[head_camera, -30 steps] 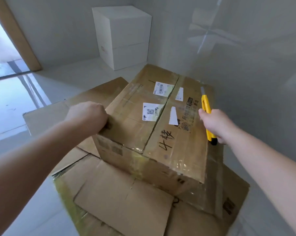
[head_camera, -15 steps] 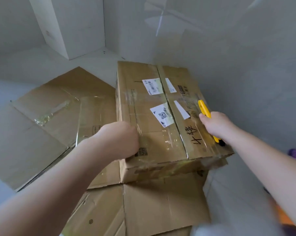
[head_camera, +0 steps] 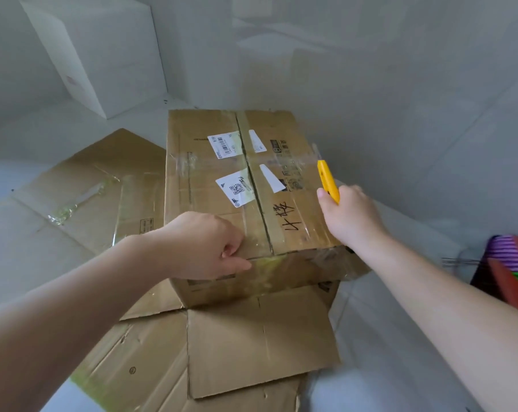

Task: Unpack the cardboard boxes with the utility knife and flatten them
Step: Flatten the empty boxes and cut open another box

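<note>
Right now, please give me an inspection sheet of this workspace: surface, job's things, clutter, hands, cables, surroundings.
Surface: pale glossy floor, partly covered by flattened cardboard.
Job's things: sealed cardboard box stands on the flattened cardboard, taped, with labels and handwriting; yellow utility knife, blade out at the box's right top edge.
Clutter: loose tape strip on the flattened cardboard at left.
Hands: left hand grips the box's near top edge; right hand holds the knife.
Cables: nothing seen.
Surroundings: white box in the corner; purple and red object at right, blurred.
</note>
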`<action>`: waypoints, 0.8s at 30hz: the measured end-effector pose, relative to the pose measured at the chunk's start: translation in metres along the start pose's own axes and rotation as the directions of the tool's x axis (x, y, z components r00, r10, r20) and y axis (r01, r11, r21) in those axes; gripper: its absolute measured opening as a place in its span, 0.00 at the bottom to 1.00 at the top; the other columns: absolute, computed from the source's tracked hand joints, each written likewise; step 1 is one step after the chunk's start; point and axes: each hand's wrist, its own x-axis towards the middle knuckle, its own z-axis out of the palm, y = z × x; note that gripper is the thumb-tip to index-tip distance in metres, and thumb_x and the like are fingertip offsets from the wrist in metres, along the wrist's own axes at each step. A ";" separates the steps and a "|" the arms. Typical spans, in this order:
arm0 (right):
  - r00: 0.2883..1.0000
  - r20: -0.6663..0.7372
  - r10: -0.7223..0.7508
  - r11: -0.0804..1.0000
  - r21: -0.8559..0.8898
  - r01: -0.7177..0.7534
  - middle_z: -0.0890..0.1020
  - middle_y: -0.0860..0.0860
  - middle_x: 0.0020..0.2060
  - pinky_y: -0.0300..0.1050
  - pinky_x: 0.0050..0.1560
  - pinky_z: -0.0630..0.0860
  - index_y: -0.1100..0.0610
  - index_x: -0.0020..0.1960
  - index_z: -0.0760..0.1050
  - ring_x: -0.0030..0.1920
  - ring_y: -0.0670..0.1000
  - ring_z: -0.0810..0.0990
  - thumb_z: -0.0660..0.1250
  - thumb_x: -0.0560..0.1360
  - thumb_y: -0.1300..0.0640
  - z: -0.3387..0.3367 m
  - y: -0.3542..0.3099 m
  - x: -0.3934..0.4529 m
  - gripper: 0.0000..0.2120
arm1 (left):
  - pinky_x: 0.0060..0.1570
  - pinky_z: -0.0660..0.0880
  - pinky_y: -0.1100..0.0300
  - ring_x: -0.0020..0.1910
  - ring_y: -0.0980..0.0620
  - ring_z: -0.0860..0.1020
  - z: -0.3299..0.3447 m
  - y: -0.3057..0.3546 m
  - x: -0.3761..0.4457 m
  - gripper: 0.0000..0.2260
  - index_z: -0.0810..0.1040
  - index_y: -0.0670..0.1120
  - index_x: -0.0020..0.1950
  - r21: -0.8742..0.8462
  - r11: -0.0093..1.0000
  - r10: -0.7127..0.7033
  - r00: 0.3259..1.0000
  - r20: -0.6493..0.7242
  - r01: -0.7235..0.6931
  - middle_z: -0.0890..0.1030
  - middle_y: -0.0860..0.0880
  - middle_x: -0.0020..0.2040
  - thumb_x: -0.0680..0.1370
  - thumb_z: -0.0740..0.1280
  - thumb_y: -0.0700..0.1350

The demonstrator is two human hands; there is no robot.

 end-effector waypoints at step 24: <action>0.765 0.565 0.309 0.185 0.753 -0.631 0.83 0.55 0.36 0.44 0.34 0.76 0.57 0.52 0.72 0.35 0.55 0.85 0.60 0.81 0.51 0.007 0.037 -0.128 0.09 | 0.37 0.74 0.58 0.36 0.54 0.74 -0.003 0.013 0.011 0.13 0.70 0.52 0.36 -0.025 0.999 -0.045 0.998 0.052 0.047 0.76 0.55 0.36 0.71 0.70 0.58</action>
